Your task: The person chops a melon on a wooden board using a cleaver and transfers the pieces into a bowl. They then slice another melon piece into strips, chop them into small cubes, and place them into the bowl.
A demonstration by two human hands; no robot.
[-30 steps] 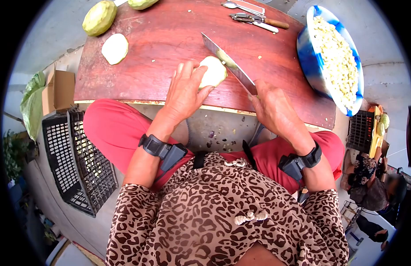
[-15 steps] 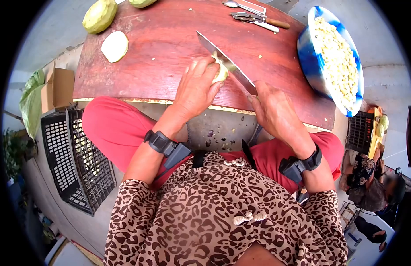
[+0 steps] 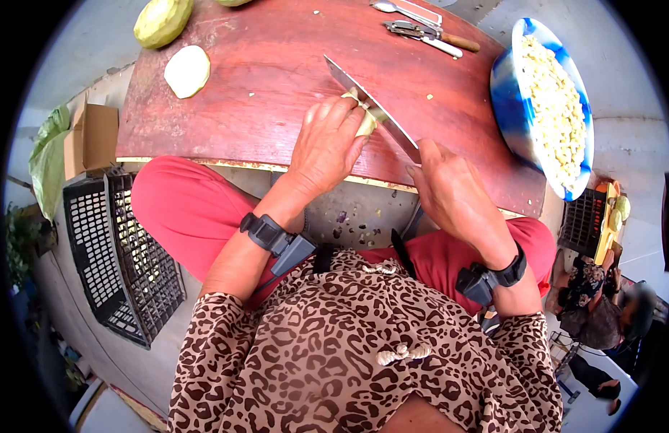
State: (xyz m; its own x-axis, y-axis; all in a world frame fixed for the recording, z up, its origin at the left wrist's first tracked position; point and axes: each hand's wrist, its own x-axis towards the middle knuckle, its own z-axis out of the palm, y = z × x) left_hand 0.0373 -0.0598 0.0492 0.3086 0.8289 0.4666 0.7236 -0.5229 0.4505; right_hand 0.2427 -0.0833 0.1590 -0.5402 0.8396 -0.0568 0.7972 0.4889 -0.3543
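Holding: left hand (image 3: 324, 148) clamped on the pale-green piece (image 3: 367, 125) over the red tabletop (image 3: 240, 126), beside the knife (image 3: 393, 128); right hand (image 3: 452, 189) closed round its handle. Risk: piece could twist or knife slip, nicking left fingers, probably because they sit so near

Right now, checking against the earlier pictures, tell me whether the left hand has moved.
Yes: the left hand has shifted rightward, farther from the pale cut piece lying on the red table.
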